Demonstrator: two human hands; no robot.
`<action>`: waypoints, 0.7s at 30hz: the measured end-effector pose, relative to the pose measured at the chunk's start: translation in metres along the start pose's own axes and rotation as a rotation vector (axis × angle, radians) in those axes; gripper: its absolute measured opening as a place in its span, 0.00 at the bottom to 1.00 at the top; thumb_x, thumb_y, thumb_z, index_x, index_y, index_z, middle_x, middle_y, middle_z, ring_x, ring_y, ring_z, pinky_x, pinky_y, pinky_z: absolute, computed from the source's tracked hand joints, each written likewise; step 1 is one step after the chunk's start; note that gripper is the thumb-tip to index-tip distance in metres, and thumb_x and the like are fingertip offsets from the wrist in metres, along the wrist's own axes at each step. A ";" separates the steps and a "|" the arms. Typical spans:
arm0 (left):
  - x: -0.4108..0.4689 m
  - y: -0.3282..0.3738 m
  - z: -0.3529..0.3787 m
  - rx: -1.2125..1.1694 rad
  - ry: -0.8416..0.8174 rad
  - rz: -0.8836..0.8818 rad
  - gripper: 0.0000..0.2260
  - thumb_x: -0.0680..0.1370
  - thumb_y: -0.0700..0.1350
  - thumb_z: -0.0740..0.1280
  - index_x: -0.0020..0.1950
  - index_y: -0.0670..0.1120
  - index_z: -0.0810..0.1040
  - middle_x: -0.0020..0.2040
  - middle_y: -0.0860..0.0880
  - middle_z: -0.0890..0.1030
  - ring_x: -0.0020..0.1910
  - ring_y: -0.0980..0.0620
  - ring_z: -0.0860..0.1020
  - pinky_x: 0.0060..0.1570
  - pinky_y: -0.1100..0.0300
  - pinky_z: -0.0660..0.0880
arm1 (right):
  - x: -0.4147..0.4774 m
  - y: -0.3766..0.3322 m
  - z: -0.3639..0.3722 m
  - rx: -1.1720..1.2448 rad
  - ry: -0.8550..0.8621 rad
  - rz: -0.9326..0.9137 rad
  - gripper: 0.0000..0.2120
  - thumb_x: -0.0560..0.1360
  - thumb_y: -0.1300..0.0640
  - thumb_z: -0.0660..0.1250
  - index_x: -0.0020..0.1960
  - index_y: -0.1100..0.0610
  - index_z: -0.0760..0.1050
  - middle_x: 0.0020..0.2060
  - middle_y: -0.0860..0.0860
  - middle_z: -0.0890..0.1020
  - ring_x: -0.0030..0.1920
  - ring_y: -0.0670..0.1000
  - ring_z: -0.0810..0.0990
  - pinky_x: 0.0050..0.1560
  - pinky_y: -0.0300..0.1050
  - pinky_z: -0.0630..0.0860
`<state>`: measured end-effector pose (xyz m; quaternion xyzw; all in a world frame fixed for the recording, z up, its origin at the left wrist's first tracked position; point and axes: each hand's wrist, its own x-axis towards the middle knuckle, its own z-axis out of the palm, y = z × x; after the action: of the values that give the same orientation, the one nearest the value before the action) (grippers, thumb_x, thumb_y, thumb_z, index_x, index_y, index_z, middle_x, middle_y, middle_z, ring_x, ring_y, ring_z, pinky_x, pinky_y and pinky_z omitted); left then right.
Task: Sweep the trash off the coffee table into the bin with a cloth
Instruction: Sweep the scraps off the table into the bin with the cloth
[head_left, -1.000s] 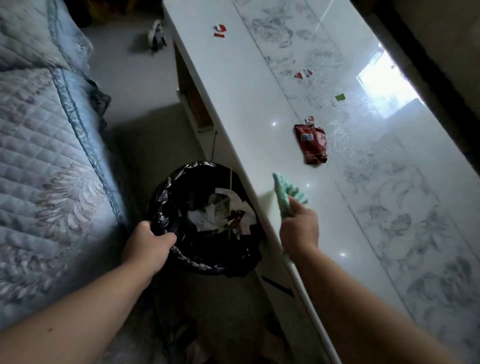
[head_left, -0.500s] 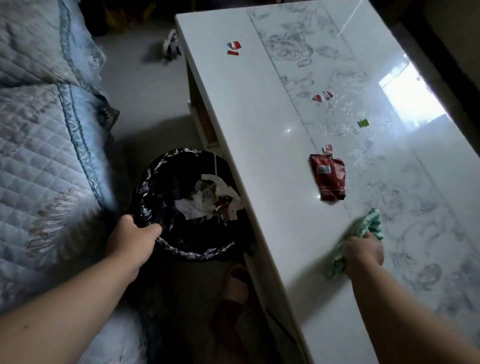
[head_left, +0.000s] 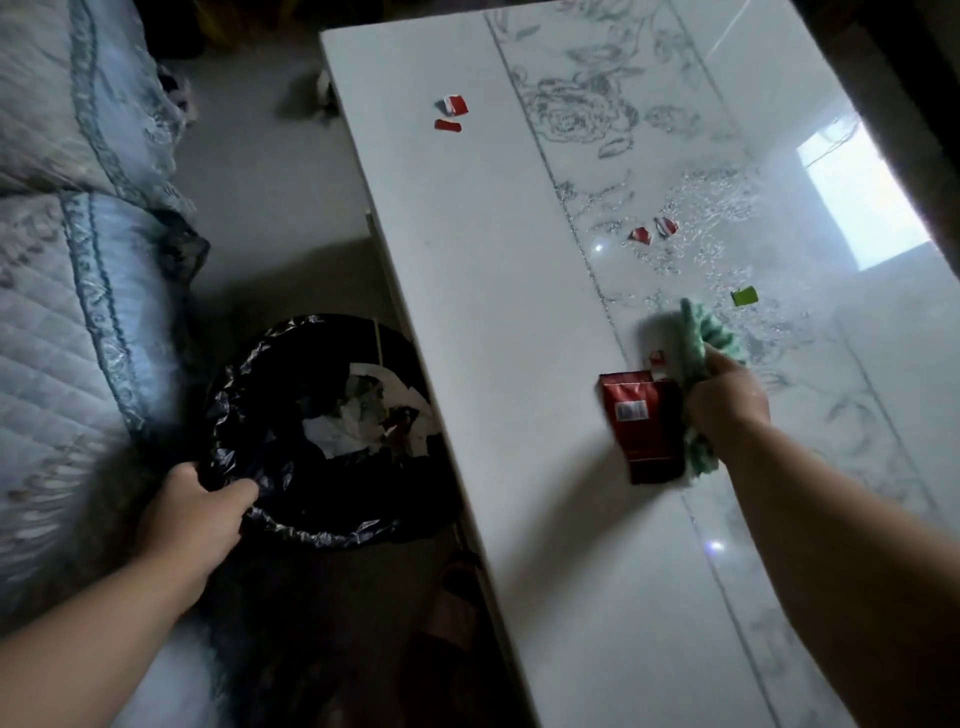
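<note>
Head view: the right hand (head_left: 727, 405) is fisted around a green cloth (head_left: 709, 338) on the white coffee table (head_left: 493, 312), touching a red wrapper (head_left: 641, 426) whose white label is too small to read. The left hand (head_left: 200, 512) clamps the bin (head_left: 322, 431) rim beside the table.

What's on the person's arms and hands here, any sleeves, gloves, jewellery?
Nothing worn in view. Both forearms are bare right to the frame edge, with no sleeves or cuffs showing. The left hand and right hand have no gloves, and no rings, watch or bands are visible.
</note>
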<state>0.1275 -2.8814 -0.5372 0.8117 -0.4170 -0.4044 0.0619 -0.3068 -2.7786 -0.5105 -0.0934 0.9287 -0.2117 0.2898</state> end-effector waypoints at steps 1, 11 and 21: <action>0.000 0.001 0.000 -0.009 0.006 0.004 0.15 0.60 0.50 0.65 0.43 0.44 0.72 0.38 0.39 0.79 0.32 0.44 0.78 0.39 0.47 0.80 | -0.001 -0.005 0.003 -0.035 -0.011 -0.036 0.31 0.71 0.70 0.58 0.68 0.44 0.69 0.59 0.54 0.79 0.36 0.46 0.72 0.27 0.32 0.64; 0.005 -0.005 -0.001 0.021 -0.056 -0.017 0.16 0.59 0.51 0.66 0.43 0.44 0.71 0.36 0.39 0.79 0.36 0.40 0.80 0.44 0.38 0.80 | -0.044 -0.034 0.055 0.075 -0.046 -0.062 0.29 0.72 0.71 0.56 0.66 0.45 0.72 0.58 0.57 0.76 0.35 0.44 0.70 0.24 0.19 0.63; 0.008 0.011 -0.012 0.056 -0.132 -0.014 0.20 0.59 0.51 0.66 0.47 0.44 0.71 0.42 0.38 0.78 0.44 0.36 0.80 0.49 0.39 0.80 | -0.123 -0.069 0.142 0.135 -0.128 -0.028 0.31 0.73 0.67 0.53 0.69 0.41 0.66 0.53 0.52 0.68 0.43 0.50 0.73 0.51 0.50 0.79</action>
<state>0.1314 -2.8973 -0.5296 0.7876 -0.4254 -0.4456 0.0085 -0.1216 -2.8517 -0.5237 -0.1001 0.8906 -0.2713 0.3510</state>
